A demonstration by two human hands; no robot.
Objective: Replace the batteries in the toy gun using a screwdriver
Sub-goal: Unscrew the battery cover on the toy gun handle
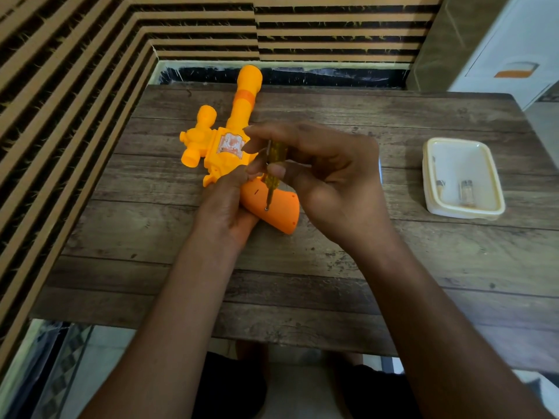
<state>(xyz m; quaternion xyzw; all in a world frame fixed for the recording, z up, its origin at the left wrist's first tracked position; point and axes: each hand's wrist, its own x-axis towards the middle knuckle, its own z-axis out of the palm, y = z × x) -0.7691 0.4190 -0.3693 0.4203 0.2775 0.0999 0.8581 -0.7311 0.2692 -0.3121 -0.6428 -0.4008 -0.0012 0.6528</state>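
Wood-plank table (302,282). Orange gun (223,146) lies on it, barrel toward the far edge, grip toward the near edge. White tray (465,213) sits well right of the gun, not touching it, near the table's right edge.

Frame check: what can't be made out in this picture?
Head view only.
Screw under the screwdriver tip: too small to see.
Trigger area of the toy gun: hidden by the left hand and right hand.
In the white tray, small items: too small and blurred to identify.

Toy gun (225,152) yellow-orange w/ darker orange grip; screwdriver (273,164) clear yellow; tray (496,204) cream; table (393,261) grey-brown woodgrain.
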